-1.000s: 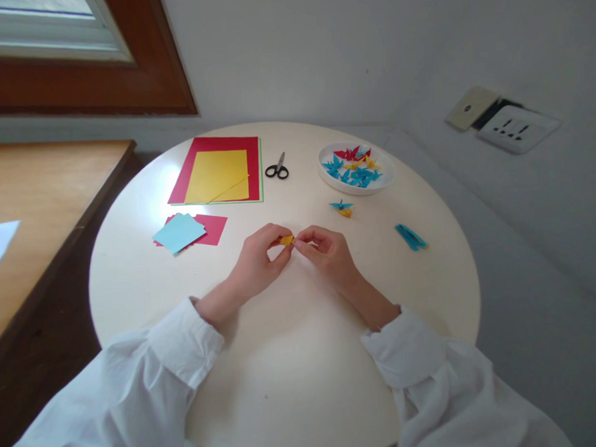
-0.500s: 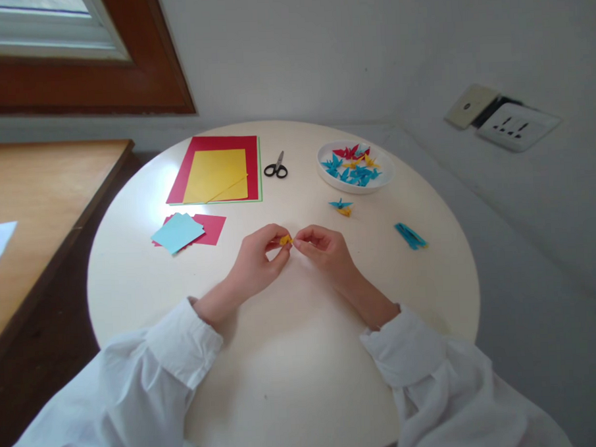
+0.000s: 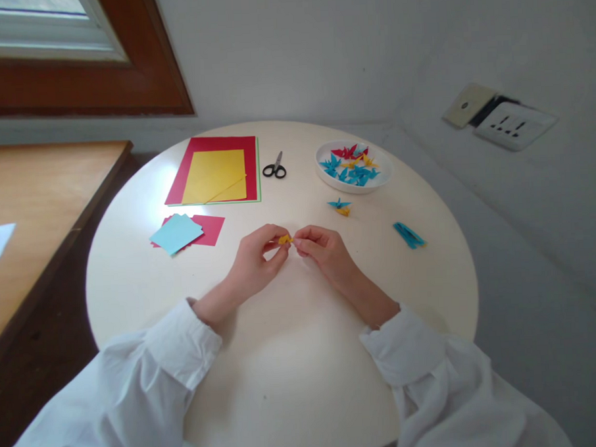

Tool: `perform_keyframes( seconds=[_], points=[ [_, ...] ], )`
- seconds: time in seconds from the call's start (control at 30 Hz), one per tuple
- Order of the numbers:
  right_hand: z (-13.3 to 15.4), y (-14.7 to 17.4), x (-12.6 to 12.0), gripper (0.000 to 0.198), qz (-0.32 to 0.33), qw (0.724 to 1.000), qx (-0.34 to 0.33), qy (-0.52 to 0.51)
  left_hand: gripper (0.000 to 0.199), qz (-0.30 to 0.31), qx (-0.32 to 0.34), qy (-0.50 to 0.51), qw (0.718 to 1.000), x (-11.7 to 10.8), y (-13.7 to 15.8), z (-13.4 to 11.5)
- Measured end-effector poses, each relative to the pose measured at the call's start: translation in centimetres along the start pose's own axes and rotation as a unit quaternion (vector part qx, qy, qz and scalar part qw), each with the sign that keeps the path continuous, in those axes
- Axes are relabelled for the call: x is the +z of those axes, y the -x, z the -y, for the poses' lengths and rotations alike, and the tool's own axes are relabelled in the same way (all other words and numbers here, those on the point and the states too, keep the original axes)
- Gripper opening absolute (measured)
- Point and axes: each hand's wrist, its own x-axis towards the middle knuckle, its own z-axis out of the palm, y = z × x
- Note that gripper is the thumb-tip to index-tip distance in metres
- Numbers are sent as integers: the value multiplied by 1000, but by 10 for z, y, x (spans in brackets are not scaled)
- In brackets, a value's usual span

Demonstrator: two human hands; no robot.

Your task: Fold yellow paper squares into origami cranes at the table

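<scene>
Between my two hands is a small folded yellow paper (image 3: 285, 239), partly covered by fingers. My left hand (image 3: 260, 258) pinches it from the left with thumb and forefinger. From the right, my right hand (image 3: 323, 250) pinches its other end. A blue paper crane and a yellow one (image 3: 344, 211) sit touching on the table just beyond my right hand. Farther back, a round white dish (image 3: 325, 178) holds several red, blue and yellow paper cranes. A bundle of narrow folded blue paper pieces (image 3: 409, 234) lies to the right.
Large red and yellow paper sheets (image 3: 217, 171) lie at the back left of the round white table (image 3: 286, 395). Black-handled scissors (image 3: 274, 170) lie beside them. Nearer are small light-blue squares (image 3: 177, 233) over red ones (image 3: 212, 230). A wooden table (image 3: 44, 188) stands left.
Both hands stay nearly in place on the yellow paper, with only a very slight shift of the fingers. The whole view has drifted slightly.
</scene>
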Motion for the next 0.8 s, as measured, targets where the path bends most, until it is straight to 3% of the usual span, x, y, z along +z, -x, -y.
perform_keyframes(
  seconds=[0.3, 0.8],
  points=[
    [0, 0, 0, 8, 7, 997, 49, -53, 8, 6, 7, 12, 1000, 0, 1, 1],
    [0, -1, -1, 7, 22, 995, 61, -70, 6, 1, -3, 30, 1000, 1, 0, 1]
  ],
)
